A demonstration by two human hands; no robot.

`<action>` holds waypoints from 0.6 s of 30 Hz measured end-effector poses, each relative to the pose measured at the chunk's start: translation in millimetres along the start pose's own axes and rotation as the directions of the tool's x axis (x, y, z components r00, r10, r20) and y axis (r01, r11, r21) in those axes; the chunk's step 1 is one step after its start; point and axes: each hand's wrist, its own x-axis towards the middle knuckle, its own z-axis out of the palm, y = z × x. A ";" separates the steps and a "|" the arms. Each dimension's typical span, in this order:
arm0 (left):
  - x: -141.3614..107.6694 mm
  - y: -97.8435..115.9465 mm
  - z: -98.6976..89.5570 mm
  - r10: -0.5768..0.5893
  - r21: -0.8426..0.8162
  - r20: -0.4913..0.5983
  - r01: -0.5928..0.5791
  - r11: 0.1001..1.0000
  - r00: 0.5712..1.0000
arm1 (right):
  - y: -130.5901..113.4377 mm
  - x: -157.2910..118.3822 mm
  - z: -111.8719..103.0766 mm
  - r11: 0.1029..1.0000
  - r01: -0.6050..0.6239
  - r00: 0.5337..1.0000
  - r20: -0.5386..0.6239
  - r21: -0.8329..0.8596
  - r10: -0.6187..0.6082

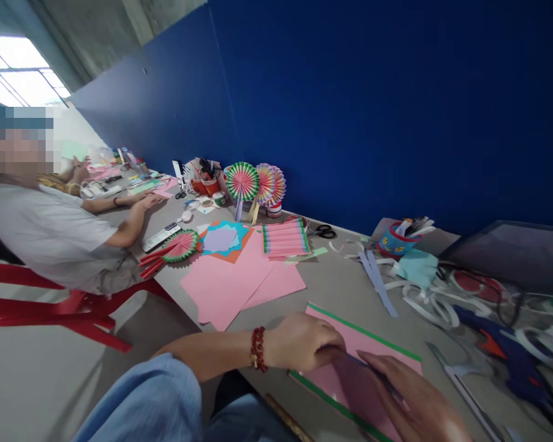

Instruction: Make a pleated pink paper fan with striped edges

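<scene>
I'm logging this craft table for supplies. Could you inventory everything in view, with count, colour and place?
Green-edged paper: one, pink, beneath both hands
Plain sheets: several, pink, centre
Layered papers: several, lavender/blue/orange, centre-left
Pleated rectangle: one, mostly pink, centre
Round fans: four, multicoloured, three upright, one lying
Phone: one, pale, beside lying fan
Scissors: at least one pair, black, near wall
Pen holder: one, blue-red, right
Glue gun: one, blue, right
Strips: several, lavender/white, right
Table: one, grey
Wall: one, blue, behind
Chair: one, red, left
Co-workers: two, one pale-shirted, left
Other clutter: uncountable, mixed
Left hand: one, red bracelet, on green-edged paper
Right hand: one, bare, same place
</scene>
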 end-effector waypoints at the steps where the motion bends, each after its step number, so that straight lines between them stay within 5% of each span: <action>1: 1.3 -1.0 0.3 0.002 -0.007 -0.006 -0.002 1.000 1.000 | 3.7 -1.0 -1.5 1.000 0.004 1.000 0.008 -0.017 -0.004; 10: 8.6 -12.0 -11.0 0.027 -0.138 -0.063 -0.035 0.990 0.998 | 16.7 -1.9 -17.0 0.997 -0.031 0.999 -0.029 -0.068 0.029; 18: 4.6 -21.1 -16.3 -0.100 -0.301 -0.106 0.064 0.951 0.989 | 10.9 4.5 -19.8 0.999 -0.011 0.996 -0.090 -0.051 0.007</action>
